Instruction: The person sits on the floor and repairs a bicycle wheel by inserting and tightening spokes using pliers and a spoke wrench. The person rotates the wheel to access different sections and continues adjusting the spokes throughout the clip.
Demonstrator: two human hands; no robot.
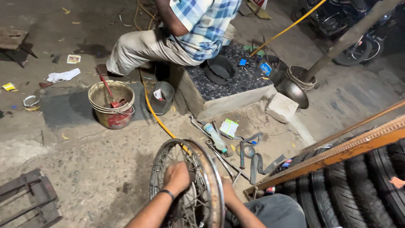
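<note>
From the head camera, your left hand (177, 177) is curled over the spokes of the spoked wheel rim (213, 185), fingers closed on them near the hub, a dark band on the wrist. Your right hand is hidden behind the rim (only the forearm shows, running up to the rim's right edge), so you cannot tell its grip.

The rim stands upright on the concrete floor (97, 169) at the bottom centre of the view, its lower part cut off by the frame edge. Left of the rim the floor lies open as far as a dark metal frame (29, 196) at the corner. Just beyond the rim, a plastic bottle (216, 137), wrenches and rubber strips (257, 162) lie close together. A yellow hose (154, 112) runs from the rim's top edge away toward a seated person in a checked shirt (202, 25). Far left of that hose stands a bucket (112, 104). Right of the rim, stacked tyres (358, 190) crowd in under an orange bar (337, 152).
</note>
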